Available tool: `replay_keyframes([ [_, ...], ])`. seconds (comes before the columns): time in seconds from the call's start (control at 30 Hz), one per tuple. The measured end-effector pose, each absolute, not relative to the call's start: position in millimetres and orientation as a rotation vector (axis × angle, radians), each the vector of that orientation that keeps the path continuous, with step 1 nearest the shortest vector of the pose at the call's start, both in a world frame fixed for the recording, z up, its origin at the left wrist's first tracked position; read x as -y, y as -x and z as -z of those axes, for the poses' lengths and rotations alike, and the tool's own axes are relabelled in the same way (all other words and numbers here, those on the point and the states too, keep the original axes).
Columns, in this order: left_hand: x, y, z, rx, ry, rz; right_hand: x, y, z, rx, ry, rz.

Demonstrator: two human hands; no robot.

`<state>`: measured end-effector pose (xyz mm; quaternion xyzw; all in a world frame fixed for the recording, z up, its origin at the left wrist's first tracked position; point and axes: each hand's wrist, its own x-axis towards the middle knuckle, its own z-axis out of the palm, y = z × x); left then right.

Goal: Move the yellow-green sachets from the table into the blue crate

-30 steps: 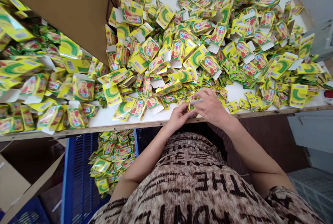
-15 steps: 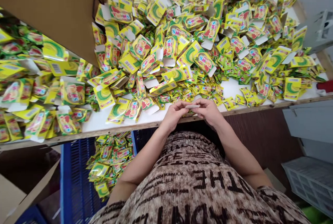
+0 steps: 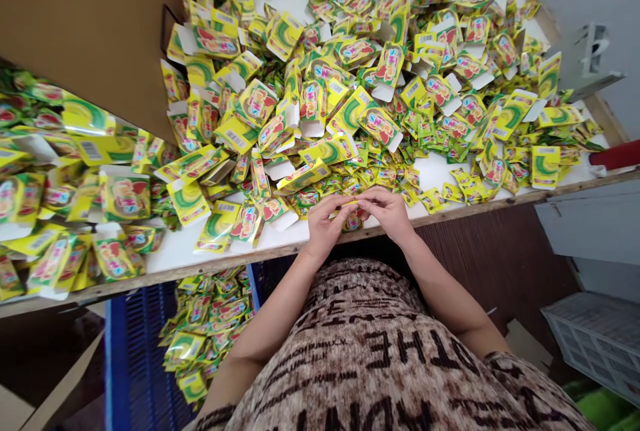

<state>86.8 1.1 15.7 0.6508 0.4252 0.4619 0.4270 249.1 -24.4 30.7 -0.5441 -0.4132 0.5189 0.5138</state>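
Observation:
My left hand and my right hand meet at the near edge of the white table. Both are closed on one small yellow and green carton held between the fingertips, just above the table edge. Right behind the hands lies a heap of small green and yellow sachets. Further back, a big pile of flat and half-folded yellow cartons covers most of the table.
A brown cardboard sheet leans at the back left. More cartons and sachets lie at the left. A blue crate with filled packs stands under the table. A white crate sits low right, a red object at the right edge.
The hands have closed in on the carton, which first showed its white flap and is now pinched edge-on. The view has shifted so the table contents slid left.

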Motion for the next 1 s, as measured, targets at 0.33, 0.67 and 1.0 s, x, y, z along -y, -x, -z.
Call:
replay_keyframes([
  [0.33, 2, -74, -9, -0.805, -2.094, -1.113, 8, -300, -25, 1.204, 1.519, -0.796],
  [0.67, 6, -71, 4, -0.644, -2.186, -0.907, -59, -409, 4, 0.717, 1.830, -0.525],
  [1.0, 17, -1, -40, -1.039, -1.399, -0.639, -10, -414, -1, 1.159, 1.791, -0.915],
])
